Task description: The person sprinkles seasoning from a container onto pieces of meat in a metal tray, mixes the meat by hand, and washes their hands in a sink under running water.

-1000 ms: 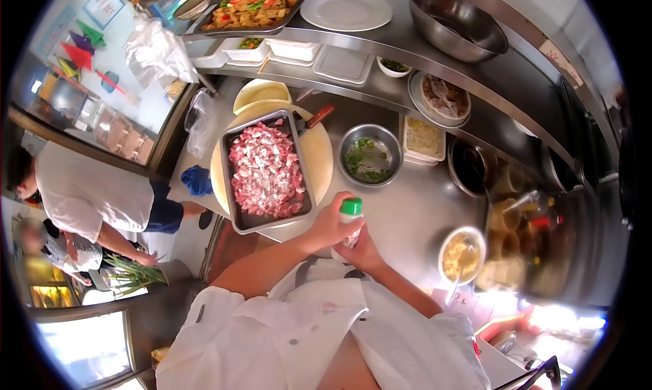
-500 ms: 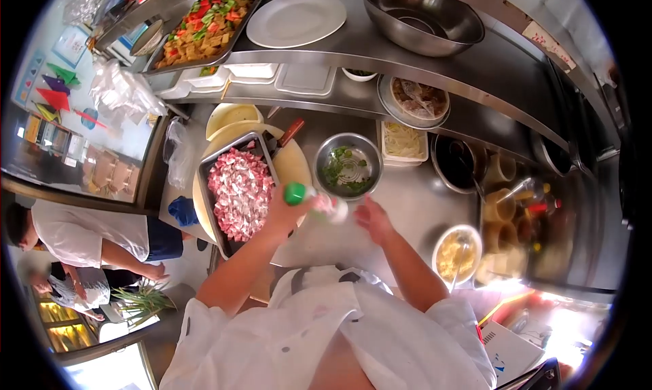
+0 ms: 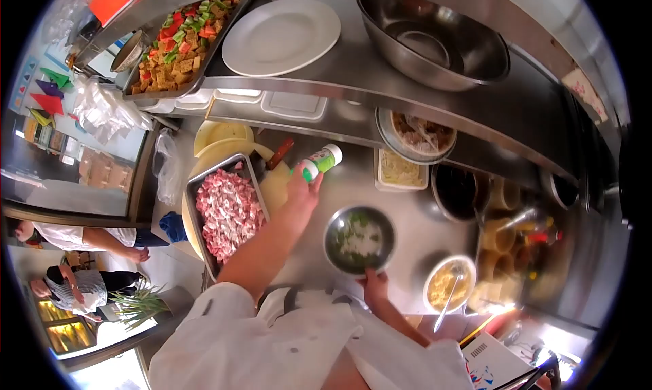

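My left hand [image 3: 304,190] is closed around a small green-and-white bottle [image 3: 322,161], stretched out over the far part of the steel counter. Its white end points away from me. My right hand [image 3: 375,286] grips the near rim of a metal bowl [image 3: 331,244]; the thumb is at the rim and the other fingers are partly hidden. Chopped green herbs [image 3: 356,235] and something whitish lie in that bowl. Left of my left forearm, a metal tray [image 3: 195,217] of diced raw meat [image 3: 229,213] rests on a round board [image 3: 275,179].
A cleaver with a brown handle [image 3: 280,153] lies behind the tray. To the right are a white bowl of yellow food [image 3: 449,285] with a spoon and a dark pot [image 3: 456,192]. Overhead, a shelf [image 3: 305,88] holds a plate [image 3: 282,37] and a large steel bowl [image 3: 435,44].
My left hand has moved the bottle farther out over the counter. My right hand, free before, now holds the herb bowl, which has come nearer to me.
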Demonstrator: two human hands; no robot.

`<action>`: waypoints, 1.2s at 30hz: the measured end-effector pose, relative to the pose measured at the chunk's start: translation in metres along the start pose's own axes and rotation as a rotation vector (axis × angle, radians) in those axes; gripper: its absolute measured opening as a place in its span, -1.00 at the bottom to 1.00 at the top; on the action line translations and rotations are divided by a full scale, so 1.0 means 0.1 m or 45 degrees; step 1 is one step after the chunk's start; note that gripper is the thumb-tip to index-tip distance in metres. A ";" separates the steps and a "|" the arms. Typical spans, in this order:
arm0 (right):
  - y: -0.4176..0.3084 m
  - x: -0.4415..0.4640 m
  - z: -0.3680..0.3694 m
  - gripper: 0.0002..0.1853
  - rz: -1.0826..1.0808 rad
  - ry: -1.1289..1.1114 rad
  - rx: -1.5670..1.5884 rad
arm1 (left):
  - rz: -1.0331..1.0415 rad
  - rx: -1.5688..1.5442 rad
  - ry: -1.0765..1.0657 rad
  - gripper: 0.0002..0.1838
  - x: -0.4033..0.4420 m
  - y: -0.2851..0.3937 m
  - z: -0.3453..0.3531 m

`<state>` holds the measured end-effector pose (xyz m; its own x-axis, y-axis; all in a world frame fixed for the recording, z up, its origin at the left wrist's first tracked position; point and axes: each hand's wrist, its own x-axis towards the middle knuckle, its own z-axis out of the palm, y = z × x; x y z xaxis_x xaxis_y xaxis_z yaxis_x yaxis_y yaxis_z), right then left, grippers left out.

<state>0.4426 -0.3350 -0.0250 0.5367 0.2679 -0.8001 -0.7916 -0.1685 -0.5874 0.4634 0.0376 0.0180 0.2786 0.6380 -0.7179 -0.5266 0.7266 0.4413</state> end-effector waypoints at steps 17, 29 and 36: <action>-0.26 -0.15 0.10 -0.61 -0.066 -0.187 -0.199 | 0.074 0.415 -0.659 -0.56 -0.27 0.41 -0.19; -0.84 1.52 2.03 -0.74 -0.344 -0.277 0.459 | 0.093 0.645 -0.273 -0.71 -2.22 1.24 -2.25; -0.21 0.88 1.66 -0.81 -0.316 -0.460 -0.209 | 0.378 0.489 0.055 -0.67 -2.46 1.20 -3.27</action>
<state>0.4576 -0.1501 -0.0633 0.5447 0.6276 -0.5563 -0.5797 -0.1976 -0.7905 0.0689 -0.1152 0.0720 0.1233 0.8265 -0.5493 -0.2411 0.5619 0.7913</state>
